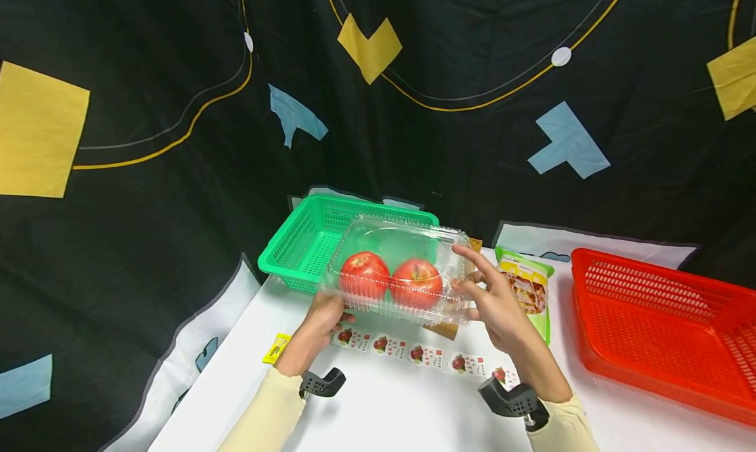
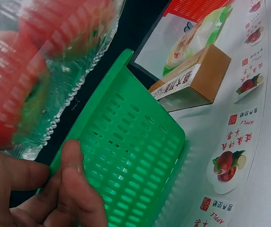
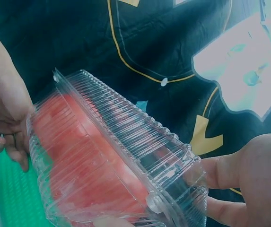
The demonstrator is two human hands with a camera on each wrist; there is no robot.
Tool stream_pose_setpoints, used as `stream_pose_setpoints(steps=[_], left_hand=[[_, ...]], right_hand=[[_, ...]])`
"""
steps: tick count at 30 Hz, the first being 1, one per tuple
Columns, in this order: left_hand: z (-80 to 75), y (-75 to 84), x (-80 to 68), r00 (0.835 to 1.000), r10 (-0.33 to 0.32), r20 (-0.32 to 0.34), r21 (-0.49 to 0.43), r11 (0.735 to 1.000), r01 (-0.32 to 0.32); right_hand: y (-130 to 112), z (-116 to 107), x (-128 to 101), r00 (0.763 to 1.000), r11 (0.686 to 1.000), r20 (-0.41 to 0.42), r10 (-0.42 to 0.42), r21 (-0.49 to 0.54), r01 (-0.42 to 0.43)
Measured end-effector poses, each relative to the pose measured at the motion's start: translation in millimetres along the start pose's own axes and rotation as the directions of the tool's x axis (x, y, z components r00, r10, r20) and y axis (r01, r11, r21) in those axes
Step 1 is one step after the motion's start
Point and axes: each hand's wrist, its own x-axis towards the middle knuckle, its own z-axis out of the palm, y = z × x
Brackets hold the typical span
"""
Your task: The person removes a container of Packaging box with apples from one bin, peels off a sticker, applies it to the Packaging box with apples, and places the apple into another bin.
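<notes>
A clear plastic clamshell box (image 1: 407, 234) with a ribbed lid is held up above the table, tilted toward the head view. Inside it two red apples, the left apple (image 1: 364, 275) and the right apple (image 1: 417, 283), lie side by side. My left hand (image 1: 321, 321) supports the box at its near left corner; its thumb is mostly hidden. At the other end my right hand (image 1: 502, 301) grips the box between spread fingers and thumb. In the right wrist view the box's lid (image 3: 126, 111) appears down over the apples.
Behind the box sits a green basket (image 1: 283, 245). A strip of apple labels (image 1: 416, 355) lies on the white table (image 1: 401, 412), with a small yellow packet (image 1: 275, 348) to the left. To the right are a brown carton (image 2: 206, 75), a green snack bag (image 1: 525, 288) and a red basket (image 1: 661, 334).
</notes>
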Motion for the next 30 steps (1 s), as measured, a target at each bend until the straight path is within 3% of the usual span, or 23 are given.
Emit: stream_pose_setpoints(steps=[18, 27, 30], left_hand=[[-0.9, 1.5, 1.0, 1.000, 0.003, -0.026, 0.049, 0.999, -0.001], [-2.8, 1.8, -0.6, 1.000, 0.029, 0.001, -0.029, 0.999, -0.029], [-2.1, 3.2, -1.1, 1.000, 0.029, -0.005, -0.014, 0.999, -0.029]], right_hand=[[6.9, -9.3, -23.2, 1.000, 1.000, -0.007, -0.027, -0.006, 0.027], [9.4, -9.1, -39.8, 0.999, 0.999, -0.023, -0.040, -0.012, 0.040], [10.7, -10.0, -46.8, 0.999, 0.999, -0.032, -0.040, -0.018, 0.040]])
